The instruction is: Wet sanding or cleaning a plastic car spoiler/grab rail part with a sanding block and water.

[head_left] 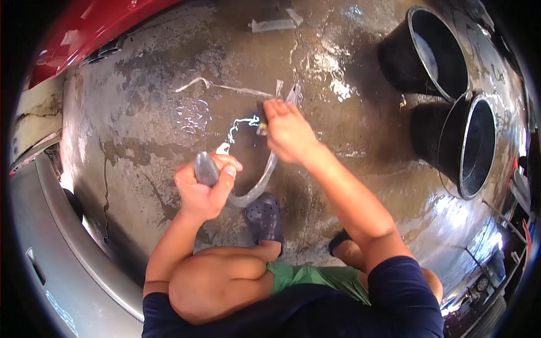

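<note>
I squat over a wet concrete floor with a curved grey strip [260, 183] between my hands. My left hand [200, 191] is wrapped round one thick, rounded end of it. A small white piece [224, 148] sticks up by the fingers of that hand. From there the strip bends down past my shoe and up to my right hand [288, 130], which is closed round its farther part. A thin pale ribbon [236, 89] trails left from beside the right hand. A small yellowish bit [262, 128] shows at that hand's fingers; its kind is unclear.
Two black buckets [394, 59] lie or lean at the right. A grey car panel [73, 242] stands at the left, and a red car body [84, 34] at the upper left. A crumpled clear strip [274, 25] lies far ahead. My dark clog [264, 219] is below the strip.
</note>
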A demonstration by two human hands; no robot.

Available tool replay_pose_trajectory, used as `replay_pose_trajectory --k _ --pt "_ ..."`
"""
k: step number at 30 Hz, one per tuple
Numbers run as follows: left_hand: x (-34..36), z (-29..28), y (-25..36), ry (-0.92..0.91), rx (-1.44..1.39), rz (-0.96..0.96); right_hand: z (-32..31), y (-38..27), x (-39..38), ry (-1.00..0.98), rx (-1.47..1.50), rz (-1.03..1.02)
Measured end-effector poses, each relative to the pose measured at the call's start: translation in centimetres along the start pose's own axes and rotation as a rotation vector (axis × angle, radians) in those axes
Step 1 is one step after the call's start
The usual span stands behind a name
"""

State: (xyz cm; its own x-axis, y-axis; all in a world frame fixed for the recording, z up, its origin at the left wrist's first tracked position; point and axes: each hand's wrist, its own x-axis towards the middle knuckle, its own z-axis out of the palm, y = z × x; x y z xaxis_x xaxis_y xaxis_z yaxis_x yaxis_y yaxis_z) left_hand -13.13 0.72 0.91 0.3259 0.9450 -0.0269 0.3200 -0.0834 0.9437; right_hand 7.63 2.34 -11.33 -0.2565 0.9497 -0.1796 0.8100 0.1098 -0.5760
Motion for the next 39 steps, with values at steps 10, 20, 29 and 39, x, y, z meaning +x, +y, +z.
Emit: replay_pose_trajectory --k 10,20,29,39 --pt "0.6 0.7 0.7 -0.037 0.012 -0.114 -0.8 1.9 0.6 -0.069 -0.054 0.071" --pt "0.2 -0.2 -0.4 0.011 -0.002 -0.065 -9.1 7.6 -3.2 0.343 0.508 0.312" --pt "0.1 0.0 -0.1 0.004 0.029 -0.04 -5.0 7.4 -3.4 0.375 1.181 0.399" --pt "-0.1 -0.2 -0.1 -0.007 0.015 -0.038 -1.4 2.0 2.8 0.223 0.39 0.493"
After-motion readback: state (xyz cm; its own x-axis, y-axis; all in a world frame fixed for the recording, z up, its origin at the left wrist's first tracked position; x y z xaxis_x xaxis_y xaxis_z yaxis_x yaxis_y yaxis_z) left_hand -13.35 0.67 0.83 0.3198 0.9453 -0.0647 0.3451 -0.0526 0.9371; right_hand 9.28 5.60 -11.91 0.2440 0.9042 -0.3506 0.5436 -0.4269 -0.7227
